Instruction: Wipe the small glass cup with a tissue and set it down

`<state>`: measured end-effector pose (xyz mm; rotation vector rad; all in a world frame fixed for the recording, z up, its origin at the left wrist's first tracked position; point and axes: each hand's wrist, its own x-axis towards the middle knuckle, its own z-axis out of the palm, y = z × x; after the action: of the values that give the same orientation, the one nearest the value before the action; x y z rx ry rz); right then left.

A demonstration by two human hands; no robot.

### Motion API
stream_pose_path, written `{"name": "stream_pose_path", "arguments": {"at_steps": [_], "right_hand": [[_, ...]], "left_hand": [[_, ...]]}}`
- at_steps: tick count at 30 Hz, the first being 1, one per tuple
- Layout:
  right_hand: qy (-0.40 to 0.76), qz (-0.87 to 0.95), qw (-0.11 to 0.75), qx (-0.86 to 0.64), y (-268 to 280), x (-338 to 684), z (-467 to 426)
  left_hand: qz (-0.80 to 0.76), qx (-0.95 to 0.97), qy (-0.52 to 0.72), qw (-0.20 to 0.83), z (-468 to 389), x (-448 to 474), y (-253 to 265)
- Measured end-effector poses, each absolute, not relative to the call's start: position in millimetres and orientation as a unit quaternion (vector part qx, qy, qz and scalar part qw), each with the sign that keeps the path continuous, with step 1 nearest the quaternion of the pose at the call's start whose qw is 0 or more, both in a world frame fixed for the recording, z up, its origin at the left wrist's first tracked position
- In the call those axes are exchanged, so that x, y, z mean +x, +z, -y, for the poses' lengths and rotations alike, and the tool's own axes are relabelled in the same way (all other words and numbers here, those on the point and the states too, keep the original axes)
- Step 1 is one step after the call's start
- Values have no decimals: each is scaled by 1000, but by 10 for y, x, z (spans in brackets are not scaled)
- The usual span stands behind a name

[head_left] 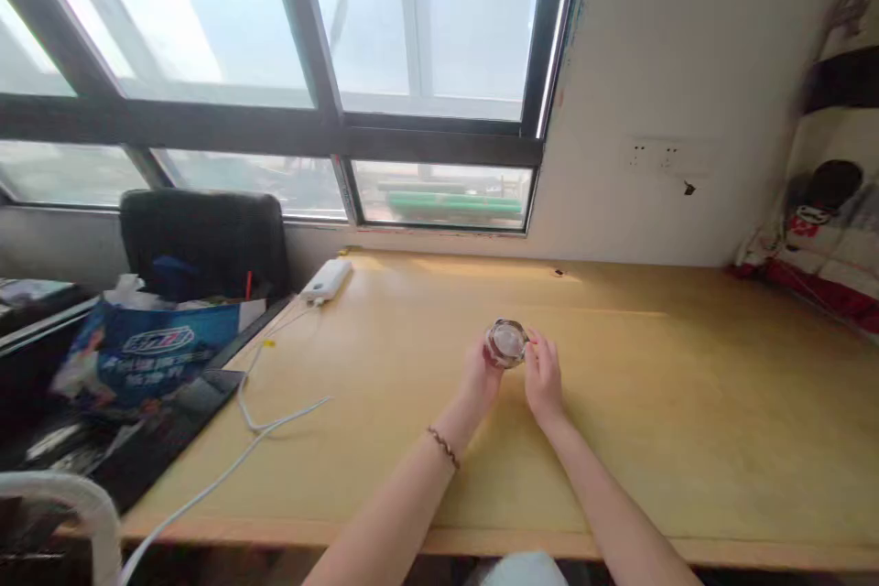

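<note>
A small, round, clear cup-like glass (508, 341) is held a little above the wooden table, its round face turned toward me. Whether this face is its mouth or its base I cannot tell. My left hand (482, 375) is closed around its left and lower side. On the other side, the fingertips of my right hand (542, 374) are bent and pressed against the glass's right edge. A braided bracelet (443, 446) circles my left wrist.
The wooden table (687, 439) reaches back to the wall and window. A white power strip (328, 280) lies at its left back corner, with a white cable (240, 467) running along the left side. Beyond that edge stand a blue bag (157, 343) and a black chair (206, 233).
</note>
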<state>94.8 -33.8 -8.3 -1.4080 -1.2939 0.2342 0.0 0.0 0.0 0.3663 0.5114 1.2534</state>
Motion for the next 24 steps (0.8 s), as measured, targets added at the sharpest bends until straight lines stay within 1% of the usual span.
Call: {"name": "stream_pose_path", "arguments": {"at_steps": [2,4,8,10,11,13,19,24], "right_hand": [[104,521,581,-616,-139,973,307],[161,488,599,-614,-181,980,279],[413,392,632,-526,-190,928,252],[504,340,643,-467,-166,899,253],[528,317,650,-444,-155,890,255],[544,278,669,-424,-142,889,257],[530,205,697,-436,-169,955,247],[525,166,716,-429,-134,1026,234]], "left_hand": [[-247,172,582,755,12,8,-5],[-249,185,583,751,22,13,-6],[-231,237,568,754,36,6,7],[-226,258,562,752,47,-3,20],[-226,267,559,751,54,-7,27],[-231,283,547,753,73,-10,43],[-249,318,488,774,89,-19,99],[-232,351,358,833,48,-113,107]]}}
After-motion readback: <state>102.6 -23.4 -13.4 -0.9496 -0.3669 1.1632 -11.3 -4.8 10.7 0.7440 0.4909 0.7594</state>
